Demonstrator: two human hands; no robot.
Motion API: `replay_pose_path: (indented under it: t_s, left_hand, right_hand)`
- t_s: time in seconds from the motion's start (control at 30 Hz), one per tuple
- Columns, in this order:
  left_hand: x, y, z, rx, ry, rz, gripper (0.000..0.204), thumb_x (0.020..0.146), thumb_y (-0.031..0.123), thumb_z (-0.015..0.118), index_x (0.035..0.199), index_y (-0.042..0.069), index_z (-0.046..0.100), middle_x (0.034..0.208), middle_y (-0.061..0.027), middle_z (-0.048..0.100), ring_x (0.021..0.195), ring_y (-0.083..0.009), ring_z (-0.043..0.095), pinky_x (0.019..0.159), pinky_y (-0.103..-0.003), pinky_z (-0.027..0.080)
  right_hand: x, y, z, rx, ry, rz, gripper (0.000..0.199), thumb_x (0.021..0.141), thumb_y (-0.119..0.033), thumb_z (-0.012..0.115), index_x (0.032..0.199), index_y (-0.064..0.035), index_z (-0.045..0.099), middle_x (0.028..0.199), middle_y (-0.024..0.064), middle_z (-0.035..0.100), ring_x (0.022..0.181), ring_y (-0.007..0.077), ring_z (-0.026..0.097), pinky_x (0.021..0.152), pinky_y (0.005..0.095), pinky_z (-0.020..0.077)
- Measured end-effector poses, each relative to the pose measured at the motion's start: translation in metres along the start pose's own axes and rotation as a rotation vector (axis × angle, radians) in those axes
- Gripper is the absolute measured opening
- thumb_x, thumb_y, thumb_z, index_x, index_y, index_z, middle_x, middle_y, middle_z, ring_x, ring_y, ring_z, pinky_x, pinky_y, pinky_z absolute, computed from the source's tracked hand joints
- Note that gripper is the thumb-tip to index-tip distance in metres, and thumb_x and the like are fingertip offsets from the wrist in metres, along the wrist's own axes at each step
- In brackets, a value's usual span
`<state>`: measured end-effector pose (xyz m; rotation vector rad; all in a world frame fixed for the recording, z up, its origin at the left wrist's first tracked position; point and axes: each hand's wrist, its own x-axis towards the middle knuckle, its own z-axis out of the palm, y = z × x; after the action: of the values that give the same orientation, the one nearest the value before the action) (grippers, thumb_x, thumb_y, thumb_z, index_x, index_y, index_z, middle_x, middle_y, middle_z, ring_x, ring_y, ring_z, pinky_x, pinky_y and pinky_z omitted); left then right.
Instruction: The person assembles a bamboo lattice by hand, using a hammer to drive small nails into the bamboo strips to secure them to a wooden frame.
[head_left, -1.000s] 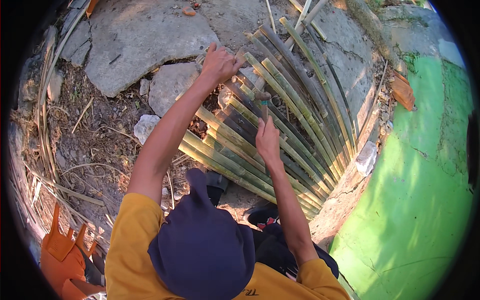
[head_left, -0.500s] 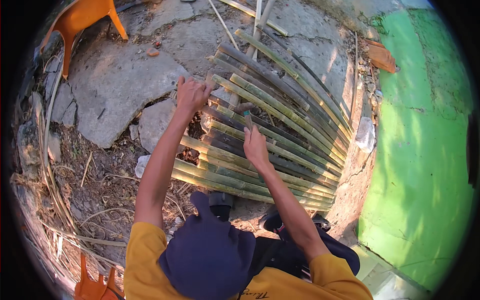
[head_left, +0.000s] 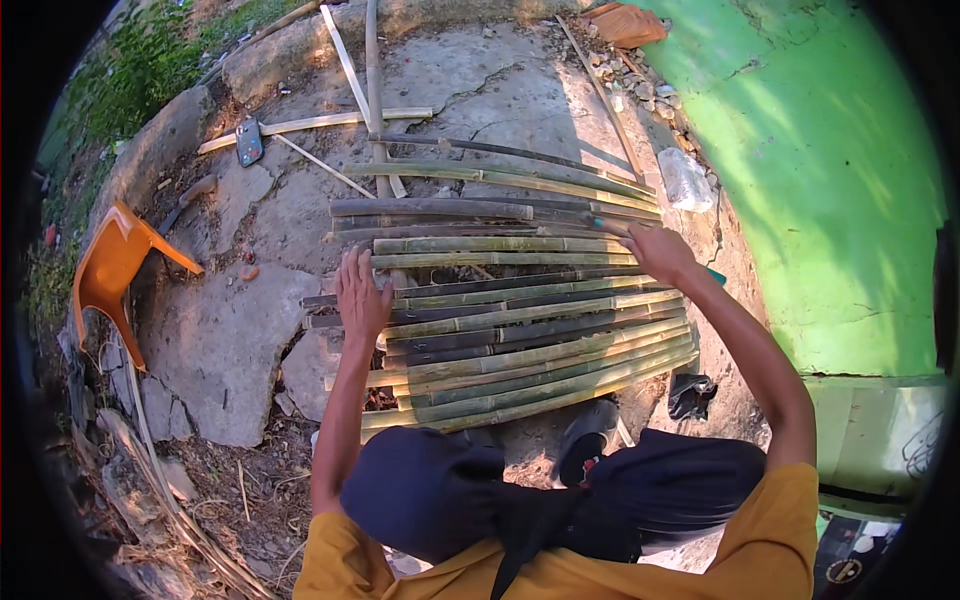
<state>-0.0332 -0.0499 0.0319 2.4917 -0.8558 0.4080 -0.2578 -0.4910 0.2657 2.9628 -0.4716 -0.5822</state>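
A person in a yellow shirt crouches over a bed of split bamboo slats (head_left: 520, 320) laid side by side on cracked concrete ground (head_left: 470, 80), beside a green wall (head_left: 830, 200). The left hand (head_left: 360, 295) rests flat on the slats' left ends, fingers (head_left: 350, 265) spread open and gripping nothing; the right hand (head_left: 655, 250) presses at the right ends near the upper rows, its fingers apparently curled over a slat edge, though the fisheye view leaves that grip uncertain. The slats lie roughly parallel, the nearer ones packed tight, the farther ones looser with gaps and a few fanned out of line. Doing this well looks like a matter of even pressure from both palms, nudging each loose slat until it touches its neighbour, keeping the ends flush, and keeping fingertips off the split edges, which may be sharp. An orange plastic chair (head_left: 115, 265) lies tipped to the left, a crumpled clear plastic bottle (head_left: 685, 178) sits by the wall, and loose thin strips (head_left: 345, 65) cross the ground beyond.
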Motion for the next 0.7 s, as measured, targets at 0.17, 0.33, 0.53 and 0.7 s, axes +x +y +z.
replay_pose_path:
  t_s: [0.17, 0.33, 0.53, 0.7]
  left_hand:
    - [0.009, -0.024, 0.031, -0.062, -0.189, -0.092, 0.044, 0.088, 0.024, 0.078, 0.123, 0.005, 0.059, 0.127, -0.0154, 0.059, 0.127, -0.035, 0.056, 0.106, -0.049, 0.042]
    - [0.003, -0.045, 0.025, -0.245, -0.274, -0.099, 0.018, 0.089, 0.015, 0.076, 0.1, 0.004, 0.068, 0.1, -0.0137, 0.067, 0.098, -0.0383, 0.067, 0.089, -0.05, 0.05]
    - [0.003, -0.01, 0.024, -0.269, -0.245, -0.116, 0.012, 0.088, 0.01, 0.075, 0.091, 0.001, 0.068, 0.097, -0.0164, 0.067, 0.091, -0.0415, 0.068, 0.08, -0.049, 0.054]
    - [0.005, -0.031, 0.025, -0.061, -0.391, -0.135, 0.024, 0.091, 0.018, 0.072, 0.112, 0.005, 0.07, 0.106, -0.0174, 0.069, 0.097, -0.0408, 0.069, 0.084, -0.051, 0.054]
  right_hand:
    - [-0.11, 0.087, 0.047, 0.001, -0.097, 0.281, 0.036, 0.11, -0.042, 0.051, 0.112, -0.0069, 0.059, 0.082, 0.0265, 0.069, 0.078, 0.0499, 0.068, 0.072, 0.0612, 0.0525]
    - [-0.204, 0.116, 0.133, 0.257, 0.059, 0.478, 0.041, 0.11, -0.043, 0.05, 0.106, -0.0041, 0.059, 0.076, 0.0304, 0.065, 0.077, 0.0541, 0.065, 0.066, 0.0592, 0.0483]
    - [-0.288, 0.108, 0.208, 0.515, 0.16, 0.643, 0.041, 0.111, -0.043, 0.049, 0.112, -0.0042, 0.062, 0.075, 0.0309, 0.063, 0.076, 0.0535, 0.065, 0.065, 0.0578, 0.0452]
    - [-0.313, 0.071, 0.271, 0.494, 0.31, 0.749, 0.037, 0.109, -0.042, 0.054, 0.111, -0.0064, 0.062, 0.074, 0.027, 0.065, 0.071, 0.0511, 0.065, 0.064, 0.0582, 0.046]
